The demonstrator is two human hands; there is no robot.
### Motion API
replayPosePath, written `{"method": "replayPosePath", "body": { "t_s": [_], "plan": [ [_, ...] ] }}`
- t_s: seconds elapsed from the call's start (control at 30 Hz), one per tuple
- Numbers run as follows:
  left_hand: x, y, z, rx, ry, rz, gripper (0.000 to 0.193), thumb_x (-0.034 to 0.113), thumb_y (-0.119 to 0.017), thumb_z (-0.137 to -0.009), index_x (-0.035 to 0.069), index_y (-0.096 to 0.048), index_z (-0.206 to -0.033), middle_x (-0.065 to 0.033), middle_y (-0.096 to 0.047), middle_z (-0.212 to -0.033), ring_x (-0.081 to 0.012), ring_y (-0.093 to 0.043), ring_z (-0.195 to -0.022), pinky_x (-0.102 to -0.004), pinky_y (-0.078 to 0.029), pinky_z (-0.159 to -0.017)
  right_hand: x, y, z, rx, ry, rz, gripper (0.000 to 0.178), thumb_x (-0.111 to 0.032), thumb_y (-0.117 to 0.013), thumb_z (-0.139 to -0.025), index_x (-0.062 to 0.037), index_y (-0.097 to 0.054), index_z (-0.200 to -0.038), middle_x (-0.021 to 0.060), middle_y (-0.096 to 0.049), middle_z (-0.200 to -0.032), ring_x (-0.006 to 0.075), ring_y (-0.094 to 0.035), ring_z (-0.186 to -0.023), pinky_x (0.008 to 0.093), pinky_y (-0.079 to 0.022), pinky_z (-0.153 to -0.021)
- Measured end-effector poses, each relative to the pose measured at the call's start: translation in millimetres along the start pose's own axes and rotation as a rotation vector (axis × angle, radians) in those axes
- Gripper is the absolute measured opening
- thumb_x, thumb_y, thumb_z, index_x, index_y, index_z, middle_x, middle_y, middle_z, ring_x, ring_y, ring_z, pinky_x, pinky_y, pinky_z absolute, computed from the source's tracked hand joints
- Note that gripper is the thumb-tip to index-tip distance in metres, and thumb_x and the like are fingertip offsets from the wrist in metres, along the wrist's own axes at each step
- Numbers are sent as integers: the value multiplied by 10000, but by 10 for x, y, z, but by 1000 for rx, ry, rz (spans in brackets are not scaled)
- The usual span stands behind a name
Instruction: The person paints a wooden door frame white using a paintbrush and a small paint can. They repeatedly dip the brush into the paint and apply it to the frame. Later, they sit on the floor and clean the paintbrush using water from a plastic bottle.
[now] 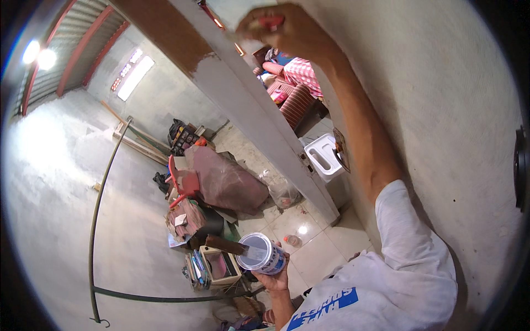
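Here, my right grip [290, 33] was wrapped around a blurred red-handled tool [270, 22], raised near the door [243, 99]. My left grip [276, 279] cupped the white tub [270, 263] from below, presumably to keep it level; a brown strip [225, 245] projected past its rim, above the tiled floor [323, 256].

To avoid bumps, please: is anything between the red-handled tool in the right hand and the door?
Nothing visible stands between the red-handled tool in the right hand and the door; blur hides any contact.
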State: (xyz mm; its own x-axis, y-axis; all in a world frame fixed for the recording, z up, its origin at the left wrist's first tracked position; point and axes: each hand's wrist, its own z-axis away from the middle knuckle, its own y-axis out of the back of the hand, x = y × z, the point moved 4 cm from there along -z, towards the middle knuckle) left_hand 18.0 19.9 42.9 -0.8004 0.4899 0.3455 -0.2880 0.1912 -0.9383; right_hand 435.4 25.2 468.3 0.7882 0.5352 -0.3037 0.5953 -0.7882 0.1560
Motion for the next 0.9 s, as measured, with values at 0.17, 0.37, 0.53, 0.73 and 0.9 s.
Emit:
{"method": "replayPosePath", "body": {
  "t_s": [0.17, 0.37, 0.53, 0.73, 0.9],
  "plan": [
    [2, 83, -19, 19, 15, 87, 858, 525, -776, -806, 129, -442, -1490, -219, -509, -1455, -449, -476, -1351, -612, -436, -1049, -196, -111, -24, 110, 201, 277, 278, -19, -730, -878, -95, -745, -1145, 80, -760, -1005, 209, -718, -859, 328, -568, -795],
    [14, 105, -39, -52, 43, 163, 884, 502, -779, -811, 112, -401, -1508, -203, -469, -1487, -428, -435, -1380, -628, -401, -1082, -210, -264, 1241, -338, -213, 340, 281, -85, -761, -868, -94, -742, -1148, 118, -740, -1058, 254, -710, -913, 365, -556, -824],
    [24, 126, -53, -26, 57, 135, 955, 508, -822, -772, 115, -382, -1523, -203, -475, -1483, -441, -439, -1374, -662, -396, -1094, -277, -125, 755, -333, -230, 287, 253, -155, -767, -895, -89, -743, -1137, 107, -741, -1075, 233, -716, -960, 339, -560, -845],
    [-5, 142, -57, 13, 35, 119, 951, 553, -807, -768, 142, -393, -1520, -216, -494, -1462, -449, -471, -1345, -662, -424, -1071, -739, -170, -84, -24, 437, 284, 259, -89, -727, -910, -150, -740, -1161, 34, -731, -1128, 204, -712, -1011, 319, -580, -907],
    [-18, 168, -78, 12, 23, 168, 962, 584, -790, -773, 147, -380, -1526, -209, -508, -1452, -449, -491, -1329, -655, -448, -1047, -689, -520, -10, -15, 534, 556, 336, -124, -747, -886, -221, -717, -1206, -13, -706, -1155, 175, -731, -909, 314, -635, -795]
  ]
}}
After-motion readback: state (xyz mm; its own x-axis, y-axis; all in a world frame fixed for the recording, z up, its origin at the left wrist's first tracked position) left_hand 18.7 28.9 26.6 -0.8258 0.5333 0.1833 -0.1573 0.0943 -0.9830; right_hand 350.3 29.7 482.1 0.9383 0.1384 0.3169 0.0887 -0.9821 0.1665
